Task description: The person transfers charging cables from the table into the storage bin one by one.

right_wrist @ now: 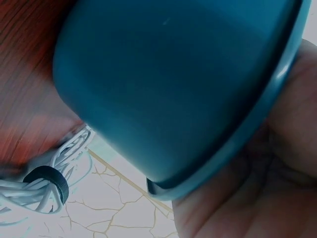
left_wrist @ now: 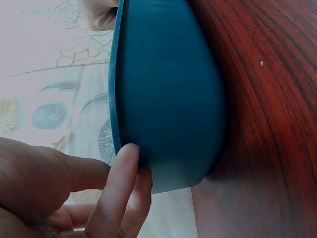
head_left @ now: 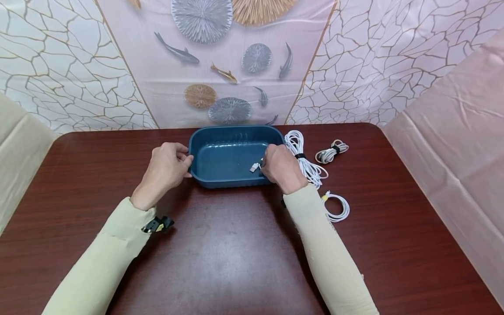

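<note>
Viewed from my remote station: the tub (head_left: 220, 183) stands on the far middle of the table, close to the cloth (head_left: 252, 26). The left hand (head_left: 167, 162) pinches its left rim, thumb and fingers on the wall, presumably to steady it. The right hand (head_left: 281, 166) reaches over the right end, fingers curled; a white plug (head_left: 254, 167) juts out beside them, so I judge it is grasping a cable, though the fingertips are hidden.

To the right, within easy reach of that hand, lie three coils: a large coil (head_left: 311, 170) beside the tub, a small coil (head_left: 326, 155) farther right, and a yellow-tied coil (head_left: 344, 210) nearer. Their ties likely prevent tangling.

The table (head_left: 220, 262) is dark reddish wood, with glare at the near middle. Fish, discs and crackle lines pattern the far cloth; plainer hangings (head_left: 453, 166) flank both sides.
</note>
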A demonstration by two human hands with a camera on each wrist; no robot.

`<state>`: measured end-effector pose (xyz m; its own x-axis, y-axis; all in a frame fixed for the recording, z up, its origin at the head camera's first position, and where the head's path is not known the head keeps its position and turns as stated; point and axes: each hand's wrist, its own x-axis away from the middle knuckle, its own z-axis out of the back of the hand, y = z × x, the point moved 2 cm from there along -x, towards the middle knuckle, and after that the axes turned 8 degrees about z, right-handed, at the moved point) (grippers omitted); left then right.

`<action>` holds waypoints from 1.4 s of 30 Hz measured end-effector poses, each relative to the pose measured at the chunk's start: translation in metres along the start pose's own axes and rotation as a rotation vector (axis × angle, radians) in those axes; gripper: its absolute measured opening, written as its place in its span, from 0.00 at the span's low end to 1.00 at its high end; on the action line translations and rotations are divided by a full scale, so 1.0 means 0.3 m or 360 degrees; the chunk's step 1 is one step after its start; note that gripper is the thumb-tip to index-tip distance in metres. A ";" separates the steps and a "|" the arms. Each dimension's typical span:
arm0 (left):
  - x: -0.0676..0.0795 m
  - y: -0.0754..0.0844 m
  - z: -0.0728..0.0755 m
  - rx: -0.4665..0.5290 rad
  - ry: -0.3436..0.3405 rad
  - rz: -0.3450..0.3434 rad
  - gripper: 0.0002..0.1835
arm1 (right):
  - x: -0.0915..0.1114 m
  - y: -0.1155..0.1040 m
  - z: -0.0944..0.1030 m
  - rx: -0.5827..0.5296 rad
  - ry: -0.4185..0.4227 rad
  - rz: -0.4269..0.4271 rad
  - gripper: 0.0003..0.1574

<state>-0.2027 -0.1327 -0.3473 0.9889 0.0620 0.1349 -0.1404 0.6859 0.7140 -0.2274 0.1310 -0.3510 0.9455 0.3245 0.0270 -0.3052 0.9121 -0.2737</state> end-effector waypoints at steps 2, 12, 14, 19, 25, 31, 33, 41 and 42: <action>0.001 0.001 0.002 0.0009 -0.0005 0.0001 0.17 | 0.000 -0.001 0.000 0.0008 0.0008 0.0002 0.13; 0.003 0.003 0.002 -0.0002 -0.0007 0.0000 0.17 | 0.001 0.004 0.001 -0.0044 0.0006 0.0011 0.10; 0.003 0.002 0.002 0.0008 -0.0004 -0.0001 0.17 | 0.002 0.006 0.003 -0.0072 -0.0004 0.0011 0.08; 0.004 0.002 0.002 0.0021 0.0010 -0.0019 0.17 | 0.004 0.005 0.009 -0.0104 -0.0017 0.0013 0.05; 0.005 0.001 0.001 0.0023 0.0019 -0.0025 0.17 | 0.010 0.009 0.015 -0.0123 0.0004 0.0007 0.03; 0.006 -0.002 0.004 0.0015 0.0021 -0.0020 0.17 | 0.014 0.007 0.015 -0.0122 0.0008 -0.0003 0.08; 0.005 -0.003 0.004 0.0016 0.0019 -0.0020 0.17 | 0.016 0.008 0.016 -0.0133 0.0014 0.0014 0.09; 0.002 -0.002 0.001 0.0046 0.0007 -0.0021 0.17 | 0.027 0.016 0.029 -0.0224 0.0095 0.0124 0.09; 0.003 -0.002 0.001 0.0047 0.0008 -0.0020 0.17 | 0.028 0.018 0.033 -0.0231 0.0110 0.0140 0.09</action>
<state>-0.2018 -0.1333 -0.3474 0.9908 0.0569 0.1226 -0.1292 0.6651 0.7355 -0.2223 0.1409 -0.3428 0.9229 0.3791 -0.0677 -0.3723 0.8336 -0.4081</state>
